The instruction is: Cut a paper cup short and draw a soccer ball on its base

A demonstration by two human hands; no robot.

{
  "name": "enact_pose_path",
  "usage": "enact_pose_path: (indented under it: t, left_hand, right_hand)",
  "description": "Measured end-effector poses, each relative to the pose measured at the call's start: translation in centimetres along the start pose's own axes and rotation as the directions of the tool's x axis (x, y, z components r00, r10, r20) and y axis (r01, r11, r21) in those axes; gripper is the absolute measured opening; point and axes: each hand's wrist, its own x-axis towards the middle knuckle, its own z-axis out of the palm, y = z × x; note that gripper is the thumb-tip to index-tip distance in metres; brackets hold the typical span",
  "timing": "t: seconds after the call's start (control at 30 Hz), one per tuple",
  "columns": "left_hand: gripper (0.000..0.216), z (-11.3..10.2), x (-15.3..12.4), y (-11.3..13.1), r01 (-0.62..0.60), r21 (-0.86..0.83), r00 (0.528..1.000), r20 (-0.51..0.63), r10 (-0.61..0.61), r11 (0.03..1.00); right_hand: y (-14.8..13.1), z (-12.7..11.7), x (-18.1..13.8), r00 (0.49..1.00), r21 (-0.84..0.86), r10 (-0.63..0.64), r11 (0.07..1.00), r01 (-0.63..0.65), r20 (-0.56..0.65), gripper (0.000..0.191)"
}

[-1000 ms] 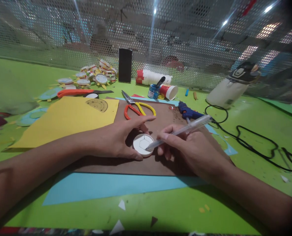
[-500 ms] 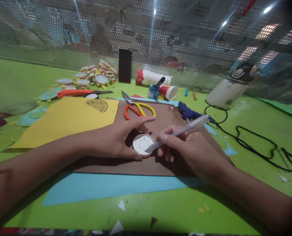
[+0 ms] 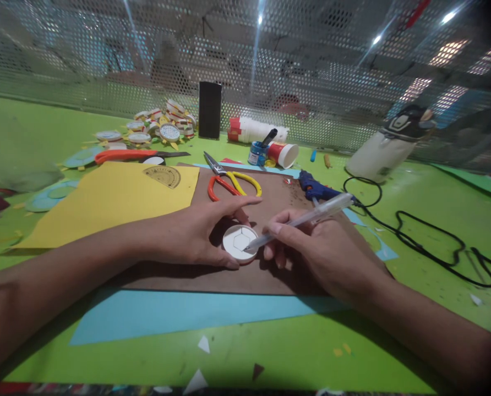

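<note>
A small round white disc point(image 3: 234, 243) with a raised rim lies on the brown board point(image 3: 179, 278); a hexagon is drawn at its middle, with a short line running up from it. My left hand point(image 3: 206, 234) grips the disc's left edge between thumb and fingers. In my right hand point(image 3: 307, 245) is a clear-barrelled pen point(image 3: 320, 210), slanted, its tip on the disc at the hexagon's lower edge. Just beyond my left hand lie scissors point(image 3: 234, 184) with one red and one yellow handle.
Yellow paper point(image 3: 105, 203) with a protractor point(image 3: 162, 176) on it lies left. A blue glue gun point(image 3: 317, 188) and its black cord point(image 3: 435, 258) are at right. Behind stand a blue jar point(image 3: 256, 154), a paper cup point(image 3: 284, 154), a dark upright box point(image 3: 209, 110) and piled decorated discs point(image 3: 171, 124).
The pen tip has shifted slightly left and up on the disc, to the hexagon's lower edge. My left hand keeps its hold on the disc.
</note>
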Motion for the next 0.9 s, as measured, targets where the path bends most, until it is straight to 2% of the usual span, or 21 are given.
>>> enact_pose_path:
  t: [0.3, 0.57, 0.9]
  left_hand:
    - [0.090, 0.04, -0.09, -0.05, 0.019, -0.015, 1.000, -0.004, -0.019, 1.000]
    - [0.089, -0.04, -0.09, -0.27, -0.008, -0.005, 1.000, 0.012, 0.008, 1.000]
    - [0.088, 0.01, 0.03, -0.17, -0.005, -0.003, 1.000, 0.006, 0.005, 1.000]
  right_hand:
    - [-0.46, -0.03, -0.17, 0.998, -0.020, 0.035, 0.999, -0.034, 0.045, 0.025]
    - [0.32, -0.14, 0.01, 0.999, 0.079, -0.011, 0.997, 0.008, 0.035, 0.023]
    - [0.01, -0.18, 0.04, 0.999, -0.010, -0.015, 1.000, 0.016, 0.043, 0.023]
